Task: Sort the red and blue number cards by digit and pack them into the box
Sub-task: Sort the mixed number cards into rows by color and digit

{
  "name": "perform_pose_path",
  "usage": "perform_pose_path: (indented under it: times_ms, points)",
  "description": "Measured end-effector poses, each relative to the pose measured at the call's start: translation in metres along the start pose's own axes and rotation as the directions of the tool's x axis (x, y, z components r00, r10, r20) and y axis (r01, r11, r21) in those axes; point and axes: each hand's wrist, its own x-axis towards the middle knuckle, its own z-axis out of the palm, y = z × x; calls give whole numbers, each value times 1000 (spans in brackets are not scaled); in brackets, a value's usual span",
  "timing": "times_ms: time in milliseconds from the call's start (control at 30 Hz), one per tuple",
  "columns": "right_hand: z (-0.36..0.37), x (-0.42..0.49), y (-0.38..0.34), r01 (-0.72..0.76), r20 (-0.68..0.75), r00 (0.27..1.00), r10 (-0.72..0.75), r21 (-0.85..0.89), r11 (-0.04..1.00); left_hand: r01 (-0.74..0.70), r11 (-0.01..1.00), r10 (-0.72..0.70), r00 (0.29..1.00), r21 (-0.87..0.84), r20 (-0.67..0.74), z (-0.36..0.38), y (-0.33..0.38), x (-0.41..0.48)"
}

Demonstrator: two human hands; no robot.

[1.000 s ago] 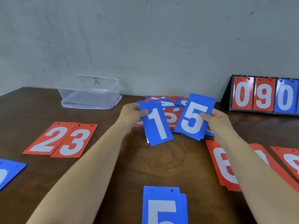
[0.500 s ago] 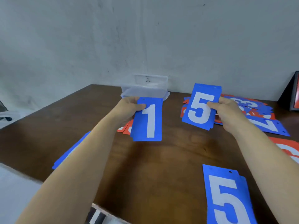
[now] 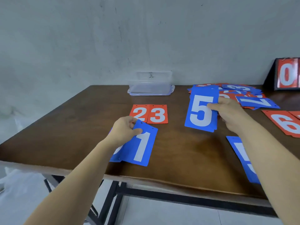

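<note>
The left hand point(image 3: 123, 132), pinching the blue 1 card point(image 3: 142, 146) by its top corner, has lowered it over a second blue card point(image 3: 115, 155) well in front of the box point(image 3: 151, 83); the right hand point(image 3: 227, 111) grips the blue 5 card point(image 3: 202, 109), raised, right of the box; sorting continues, and packing seems not to have begun.

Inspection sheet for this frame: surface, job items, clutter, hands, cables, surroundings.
Surface: dark wooden table on a black metal frame.
Job's things: red 2 and red 3 side by side; blue 5 pile front right; red 6 at right; mixed pile back right; clear box at the back edge.
Clutter: scoreboard showing a red 0, far right.
Hands: left hand pinches blue 1 card over a second blue card; right hand holds blue 5 card.
Cables: nothing seen.
Surroundings: grey wall, pale floor.
</note>
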Motion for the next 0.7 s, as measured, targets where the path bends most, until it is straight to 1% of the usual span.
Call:
perform_pose_path:
  times_ms: [100,167,233,300,400,467,533,633,700]
  points:
    - [0,-23,3,-18,-4,1000,18,-33,999,-62,981,77,994,183,-76,13,-2,-3]
    - [-3,-38,3,-19,0,1000,19,-50,999,-58,949,84,994,310,-72,17,-2,-4]
    - [-7,-49,4,-24,-3,1000,24,-70,997,-50,884,89,994,465,-63,20,-1,-4]
    - [-9,-59,4,-38,-11,999,37,-111,993,-60,808,124,990,587,-69,22,2,-5]
    - [-12,-71,7,-55,-14,998,53,-152,987,-70,726,163,984,684,-73,22,6,-5]
    - [-20,-80,5,-61,-42,998,54,-173,983,-69,721,172,982,689,-82,23,10,-5]
    - [-36,-87,4,-59,-102,994,40,-188,980,-93,761,201,975,642,-97,26,15,-5]
    - [-67,-96,4,-61,-247,968,33,-105,993,-209,853,292,951,477,-106,39,30,-6]
    - [-85,-102,3,-53,-320,947,33,-55,997,-297,882,342,938,365,-64,55,46,-9]
